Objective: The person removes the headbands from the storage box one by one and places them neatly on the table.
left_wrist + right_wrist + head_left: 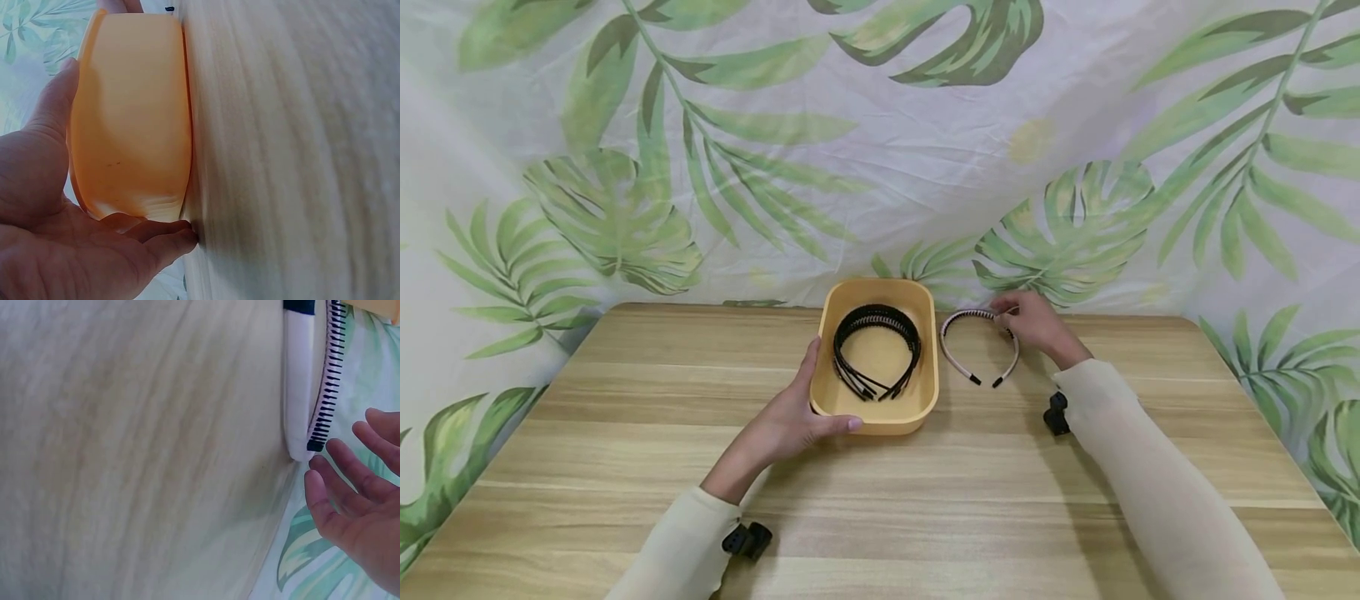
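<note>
My left hand [786, 423] holds a yellow-orange plastic bin [880, 427] at its near left corner. The thumb lies along the front rim while the fingers wrap the left side; the left wrist view shows the bin's wall [134, 112] between them. Several dark headbands [880, 315] lie nested together inside. Just right of the bin, a pale pink headband [953, 360] with black tips and dark teeth rests on the table. Over its far right curve is my right hand [1036, 323]. In the right wrist view its fingers [340, 487] are loosely spread, fingertips right at the pale headband [299, 387].
The wood-grain table [880, 525] runs up to a leaf-printed cloth [917, 150] hanging behind its back edge. A small black device [747, 542] sits at the left cuff, and a similar black device [1057, 414] at the right cuff.
</note>
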`<action>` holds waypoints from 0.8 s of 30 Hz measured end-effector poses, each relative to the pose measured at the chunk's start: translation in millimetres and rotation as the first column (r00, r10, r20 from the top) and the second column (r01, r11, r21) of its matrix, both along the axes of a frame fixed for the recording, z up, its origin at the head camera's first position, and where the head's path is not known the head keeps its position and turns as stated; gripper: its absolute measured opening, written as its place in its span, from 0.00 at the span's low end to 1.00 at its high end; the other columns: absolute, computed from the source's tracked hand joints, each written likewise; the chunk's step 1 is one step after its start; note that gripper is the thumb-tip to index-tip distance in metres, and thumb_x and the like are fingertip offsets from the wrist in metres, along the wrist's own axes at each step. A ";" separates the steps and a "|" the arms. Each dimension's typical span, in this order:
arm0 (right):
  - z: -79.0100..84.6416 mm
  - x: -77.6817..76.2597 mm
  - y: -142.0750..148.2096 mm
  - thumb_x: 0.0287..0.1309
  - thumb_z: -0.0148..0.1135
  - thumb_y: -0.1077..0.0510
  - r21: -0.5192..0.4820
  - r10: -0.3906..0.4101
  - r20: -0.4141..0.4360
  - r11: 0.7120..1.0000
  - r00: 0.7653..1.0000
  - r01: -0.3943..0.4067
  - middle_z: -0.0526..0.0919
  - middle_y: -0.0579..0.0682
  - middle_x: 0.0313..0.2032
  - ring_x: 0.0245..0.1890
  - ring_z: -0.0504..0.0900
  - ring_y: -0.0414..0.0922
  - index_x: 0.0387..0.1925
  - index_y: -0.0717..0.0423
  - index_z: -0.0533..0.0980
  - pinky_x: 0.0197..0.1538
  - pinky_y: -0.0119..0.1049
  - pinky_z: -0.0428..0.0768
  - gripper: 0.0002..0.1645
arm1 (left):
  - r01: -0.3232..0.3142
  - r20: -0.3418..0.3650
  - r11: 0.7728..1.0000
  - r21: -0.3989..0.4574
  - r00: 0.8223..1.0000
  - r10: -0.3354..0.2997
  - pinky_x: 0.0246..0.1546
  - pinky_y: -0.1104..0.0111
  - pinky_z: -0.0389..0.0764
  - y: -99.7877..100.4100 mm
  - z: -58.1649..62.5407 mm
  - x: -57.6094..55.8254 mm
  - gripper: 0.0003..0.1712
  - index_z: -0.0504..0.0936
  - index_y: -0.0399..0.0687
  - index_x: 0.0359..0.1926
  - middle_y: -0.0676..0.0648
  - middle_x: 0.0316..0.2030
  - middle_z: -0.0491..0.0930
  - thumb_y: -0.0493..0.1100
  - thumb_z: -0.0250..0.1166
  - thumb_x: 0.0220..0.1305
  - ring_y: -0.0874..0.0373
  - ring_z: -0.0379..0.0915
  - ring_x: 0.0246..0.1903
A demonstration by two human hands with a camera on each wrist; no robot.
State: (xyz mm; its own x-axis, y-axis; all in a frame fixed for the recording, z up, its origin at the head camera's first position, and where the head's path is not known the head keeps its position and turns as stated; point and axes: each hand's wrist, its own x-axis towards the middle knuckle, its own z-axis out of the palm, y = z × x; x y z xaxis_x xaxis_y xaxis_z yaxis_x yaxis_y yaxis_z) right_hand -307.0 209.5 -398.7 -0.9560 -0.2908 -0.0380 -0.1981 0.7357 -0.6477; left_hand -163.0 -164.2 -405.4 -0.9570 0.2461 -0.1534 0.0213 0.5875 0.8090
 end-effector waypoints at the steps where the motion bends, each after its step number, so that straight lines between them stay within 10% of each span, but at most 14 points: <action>1: 0.6 0.5 -0.7 0.76 0.54 0.65 -0.005 0.001 -0.003 1.000 1.000 -0.001 0.79 0.71 0.63 0.64 0.77 0.68 0.65 0.72 0.75 0.63 0.57 0.79 0.22 | -0.002 0.002 1.000 0.000 1.000 0.002 0.77 0.43 0.59 -0.1 -0.6 -0.2 0.81 0.22 0.57 0.84 0.31 0.82 0.46 0.58 0.81 0.56 0.36 0.60 0.76; 24: 22.4 12.8 -29.1 0.74 0.57 0.64 -0.064 0.026 -0.113 0.997 0.993 -0.033 0.81 0.66 0.63 0.66 0.77 0.64 0.63 0.69 0.78 0.67 0.59 0.75 0.21 | -0.005 0.006 1.000 0.001 1.000 0.005 0.76 0.44 0.61 -1.1 -2.6 -0.5 0.81 0.23 0.59 0.84 0.32 0.82 0.45 0.59 0.81 0.55 0.37 0.60 0.76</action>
